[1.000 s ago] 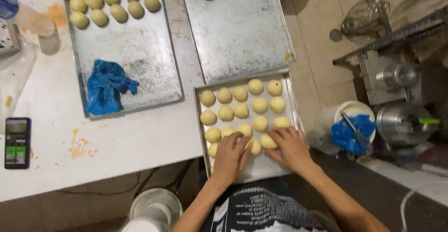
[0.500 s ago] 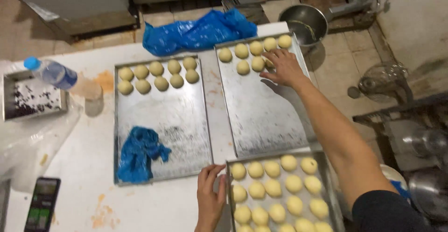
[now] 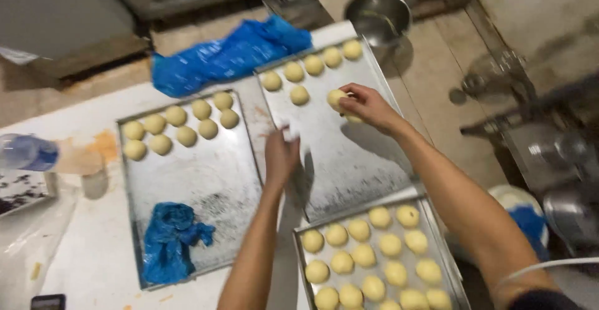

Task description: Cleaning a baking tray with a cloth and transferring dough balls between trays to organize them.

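Note:
My right hand point(image 3: 368, 105) is over the far right metal tray point(image 3: 349, 173), fingers closed on a pale dough ball point(image 3: 337, 98); a second ball peeks out under the palm. Several more dough balls point(image 3: 293, 72) lie along that tray's far end. My left hand point(image 3: 281, 154) reaches up to the tray's left rim, back toward the camera and blurred, so its grip is unclear. The near tray point(image 3: 440, 232) below my arms carries several rows of dough balls point(image 3: 359, 230).
A left tray point(image 3: 206, 185) holds several dough balls point(image 3: 178, 126) and a crumpled blue glove point(image 3: 170, 247). A blue plastic bag point(image 3: 231, 54) lies behind the trays. A steel bowl point(image 3: 377, 14) stands at the far right, a plastic bottle point(image 3: 25, 151) at the left.
My left hand has moved from the near tray's corner up to the far right tray's left rim. My right hand has drawn back from the far row, closed on a dough ball.

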